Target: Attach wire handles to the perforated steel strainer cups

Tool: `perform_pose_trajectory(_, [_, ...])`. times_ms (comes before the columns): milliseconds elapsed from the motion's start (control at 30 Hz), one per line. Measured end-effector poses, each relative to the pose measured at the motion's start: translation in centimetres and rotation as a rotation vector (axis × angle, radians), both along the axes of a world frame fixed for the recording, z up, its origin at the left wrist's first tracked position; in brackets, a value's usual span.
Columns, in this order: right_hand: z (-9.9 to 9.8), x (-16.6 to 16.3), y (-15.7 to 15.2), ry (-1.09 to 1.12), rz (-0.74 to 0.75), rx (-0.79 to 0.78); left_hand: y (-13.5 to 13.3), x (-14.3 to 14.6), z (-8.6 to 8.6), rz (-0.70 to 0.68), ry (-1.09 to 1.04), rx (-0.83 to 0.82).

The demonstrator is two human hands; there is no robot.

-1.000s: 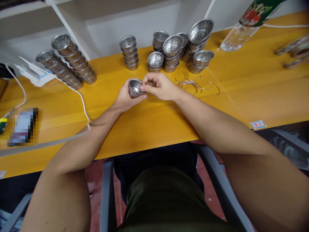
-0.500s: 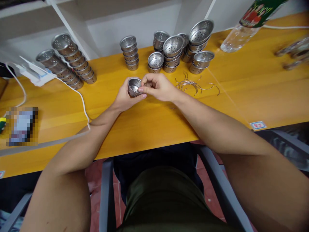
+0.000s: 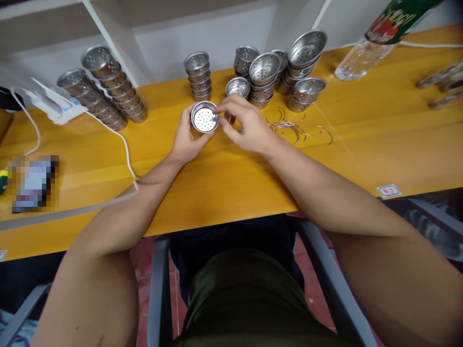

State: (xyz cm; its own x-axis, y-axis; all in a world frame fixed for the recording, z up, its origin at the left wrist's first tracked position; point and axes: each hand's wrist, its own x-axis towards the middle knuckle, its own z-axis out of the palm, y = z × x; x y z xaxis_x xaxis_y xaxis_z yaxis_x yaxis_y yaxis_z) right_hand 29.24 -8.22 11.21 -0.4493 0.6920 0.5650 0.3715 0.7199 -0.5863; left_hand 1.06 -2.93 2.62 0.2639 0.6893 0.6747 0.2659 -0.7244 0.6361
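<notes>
Metal perforated cup, head view: over the yellow table, mouth tipped toward camera, left hand grip pinching its side between fingers and thumb. Right hand at the cup's right rim, index fingertip there, thumb spread below; can't tell if that grip pinches anything. Stacked cups stand behind, thin curved strips lie right of right hand, bottle farther right.

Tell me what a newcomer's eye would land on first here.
Probably the cup in the left hand, its holed base shining near the middle, with the right hand at its rim. Next, likely the stacked cups along the table's back and the bottle at upper right.
</notes>
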Motion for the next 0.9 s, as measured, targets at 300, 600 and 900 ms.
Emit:
perform_pose_trajectory(300, [-0.4, 0.7, 0.7, -0.111, -0.034, 0.042, 1.4, -0.6, -0.8, -0.052, -0.015, 0.041])
perform_pose_trajectory(600, [-0.6, -0.4, -0.2, -0.324, -0.049, 0.017, 0.6, 0.0, -1.0, -0.056, 0.046, 0.004])
perform_pose_trajectory(900, [1.7, 2.8, 1.3, -0.297, -0.153, -0.032, 1.4, -1.1, -2.3, -0.010, 0.072, -0.114])
